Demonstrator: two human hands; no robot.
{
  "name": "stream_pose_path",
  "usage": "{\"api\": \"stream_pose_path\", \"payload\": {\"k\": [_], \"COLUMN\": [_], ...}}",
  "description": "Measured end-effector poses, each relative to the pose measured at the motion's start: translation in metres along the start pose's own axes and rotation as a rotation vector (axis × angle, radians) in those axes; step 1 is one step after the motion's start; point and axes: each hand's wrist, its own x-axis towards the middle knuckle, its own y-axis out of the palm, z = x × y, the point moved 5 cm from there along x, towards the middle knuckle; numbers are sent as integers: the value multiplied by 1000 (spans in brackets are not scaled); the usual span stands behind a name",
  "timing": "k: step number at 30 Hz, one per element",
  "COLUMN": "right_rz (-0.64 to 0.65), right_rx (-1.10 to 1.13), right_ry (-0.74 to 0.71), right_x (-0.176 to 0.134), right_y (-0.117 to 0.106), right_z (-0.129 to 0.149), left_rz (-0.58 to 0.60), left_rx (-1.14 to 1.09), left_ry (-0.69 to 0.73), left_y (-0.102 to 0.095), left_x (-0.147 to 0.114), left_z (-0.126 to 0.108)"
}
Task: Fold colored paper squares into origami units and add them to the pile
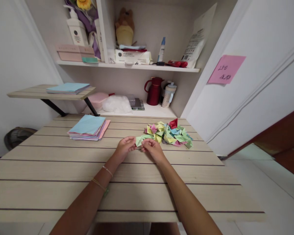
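A light green folded paper piece (pixel 138 141) is held between my two hands, just above the middle of the table. My left hand (pixel 125 146) pinches its left edge between thumb and fingers. On the other side, my right hand (pixel 152 148) grips it with the fingertips, which cover part of the paper. Right behind my right hand lies a pile of folded paper pieces (pixel 172 132) in green, yellow, pink, blue and red. To the left sits a stack of square paper sheets (pixel 88 127), blue on top, with pink and purple edges showing.
A small raised shelf (pixel 29 91) at the back left bears another stack of blue paper (pixel 68 88). Behind the table, a cabinet holds a dark red jug (pixel 155 92), a pale bottle (pixel 169 95) and a white fluffy bundle (pixel 117 104). A pink note (pixel 226 69) sticks to the right wall.
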Motion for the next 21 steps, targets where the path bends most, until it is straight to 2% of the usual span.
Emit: {"api": "stream_pose_path", "payload": {"k": [5, 12, 18, 21], "right_rz": [45, 81, 141, 128], "right_rx": [-28, -54, -68, -78], "right_ry": [-14, -30, 30, 18], "right_x": [-1, -3, -7, -6], "right_y": [3, 4, 9, 9], "right_z": [1, 3, 2, 2], "left_rz": [-10, 85, 31, 5], "left_rx": [7, 21, 8, -2], "left_ry": [-14, -66, -26, -21], "left_y": [-2, 5, 3, 1], "left_x": [1, -2, -3, -3], "left_z": [1, 5, 2, 2]}}
